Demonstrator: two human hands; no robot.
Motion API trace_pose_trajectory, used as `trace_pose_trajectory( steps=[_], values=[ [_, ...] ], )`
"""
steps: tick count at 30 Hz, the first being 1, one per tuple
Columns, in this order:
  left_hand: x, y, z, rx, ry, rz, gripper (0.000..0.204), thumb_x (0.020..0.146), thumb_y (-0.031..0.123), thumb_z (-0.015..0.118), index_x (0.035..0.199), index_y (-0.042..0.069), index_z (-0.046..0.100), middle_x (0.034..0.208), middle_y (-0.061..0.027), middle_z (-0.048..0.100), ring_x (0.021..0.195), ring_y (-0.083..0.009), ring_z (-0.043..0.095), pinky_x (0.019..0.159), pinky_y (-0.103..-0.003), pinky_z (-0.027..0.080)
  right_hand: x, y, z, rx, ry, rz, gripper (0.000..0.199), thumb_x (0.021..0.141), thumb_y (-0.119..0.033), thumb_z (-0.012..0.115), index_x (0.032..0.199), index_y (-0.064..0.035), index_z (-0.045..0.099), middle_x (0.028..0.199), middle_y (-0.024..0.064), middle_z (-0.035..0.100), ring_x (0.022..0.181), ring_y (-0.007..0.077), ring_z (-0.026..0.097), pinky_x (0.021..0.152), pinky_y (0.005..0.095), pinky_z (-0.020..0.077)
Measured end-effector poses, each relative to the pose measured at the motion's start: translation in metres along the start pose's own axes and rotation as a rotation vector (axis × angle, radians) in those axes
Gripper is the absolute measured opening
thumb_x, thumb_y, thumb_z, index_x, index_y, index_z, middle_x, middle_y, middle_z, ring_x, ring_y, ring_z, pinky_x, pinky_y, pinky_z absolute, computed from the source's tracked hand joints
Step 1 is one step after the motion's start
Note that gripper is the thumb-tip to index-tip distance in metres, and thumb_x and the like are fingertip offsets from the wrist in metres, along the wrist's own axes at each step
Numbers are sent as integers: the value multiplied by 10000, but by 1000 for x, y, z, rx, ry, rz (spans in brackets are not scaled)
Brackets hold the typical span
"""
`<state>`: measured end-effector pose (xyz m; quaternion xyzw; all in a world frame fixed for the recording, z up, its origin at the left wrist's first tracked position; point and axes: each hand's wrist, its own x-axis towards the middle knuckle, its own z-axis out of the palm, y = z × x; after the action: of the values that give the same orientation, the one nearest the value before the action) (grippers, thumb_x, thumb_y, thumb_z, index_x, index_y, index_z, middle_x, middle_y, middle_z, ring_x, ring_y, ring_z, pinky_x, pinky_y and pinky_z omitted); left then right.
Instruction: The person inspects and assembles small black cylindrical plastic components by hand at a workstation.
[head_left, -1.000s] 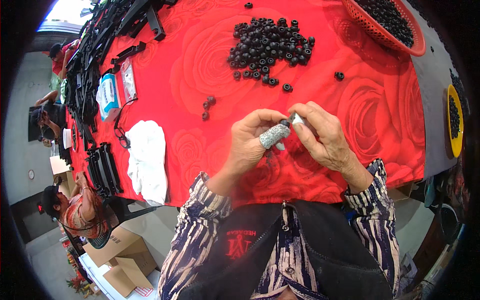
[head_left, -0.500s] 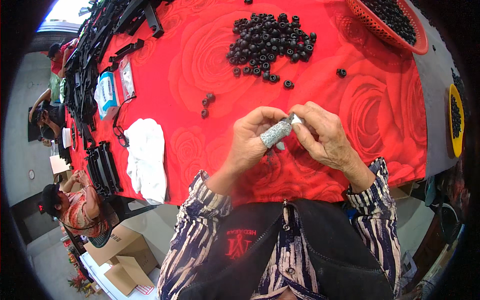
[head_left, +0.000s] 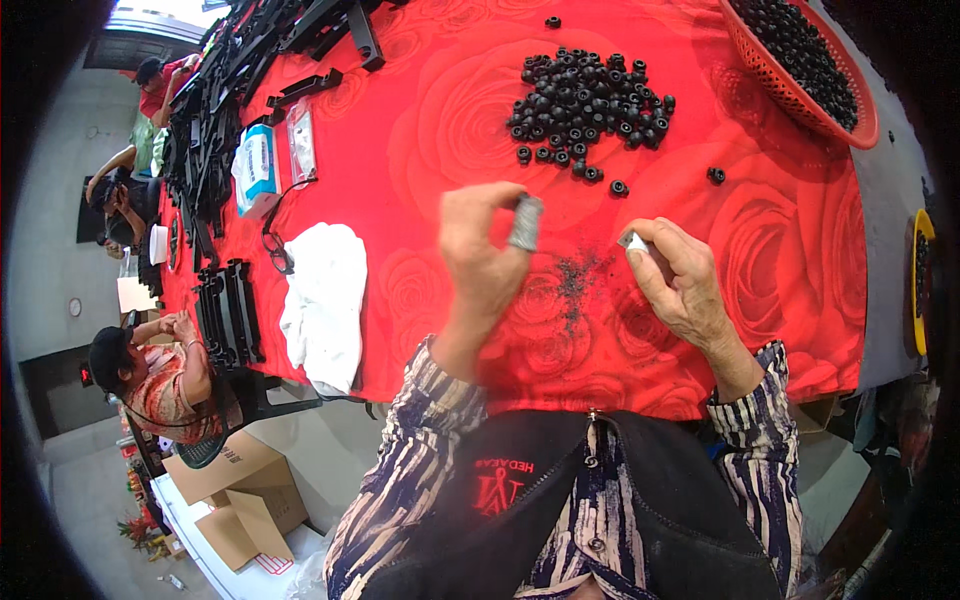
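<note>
My left hand (head_left: 470, 255) is raised over the red cloth, smeared by motion, its index finger and thumb close together. A grey speckled wrap (head_left: 526, 222) sits at the thumb; whether a small part is pinched there cannot be made out. To the right, my right hand (head_left: 680, 282) has its thumb and index finger shut on a small metal, blade-like piece with white around it (head_left: 634, 242). Dark shavings (head_left: 572, 285) are scattered on the cloth between the hands. Farther back lies a pile of small round black plastic parts (head_left: 590, 105), with a single one (head_left: 716, 175) apart.
A red basket (head_left: 868, 125) of black parts stands far right, a yellow tray (head_left: 921, 330) below it. On the left are a white cloth (head_left: 325, 305), a tissue pack (head_left: 257, 165), eyeglasses (head_left: 275, 250) and long black parts (head_left: 228, 315). Other people sit beyond.
My hands have come apart: the left has moved up and to the left, the right slightly right. The shavings between them are now uncovered. The whole view has shifted a little.
</note>
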<state>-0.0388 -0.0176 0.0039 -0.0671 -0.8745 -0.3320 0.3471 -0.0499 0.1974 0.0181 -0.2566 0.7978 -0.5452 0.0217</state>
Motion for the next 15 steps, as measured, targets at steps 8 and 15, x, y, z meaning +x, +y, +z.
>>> trace_pose_trajectory(
  steps=[8,15],
  values=[
    [3,-18,-9,448,-114,-168,191,655,123,698,828,116,619,910,-37,569,933,-244,481,807,-379,385,1,7,7,83,60,-6,166,837,-95,569,953,24,564,780,101,574,639,168,554,574,284,436],
    [9,3,4,306,-39,29,219,670,146,708,870,112,628,885,-37,566,917,-243,488,795,-376,385,6,11,-3,460,96,277,199,914,-160,516,982,13,586,687,-68,456,606,15,378,524,178,326]
  ],
)
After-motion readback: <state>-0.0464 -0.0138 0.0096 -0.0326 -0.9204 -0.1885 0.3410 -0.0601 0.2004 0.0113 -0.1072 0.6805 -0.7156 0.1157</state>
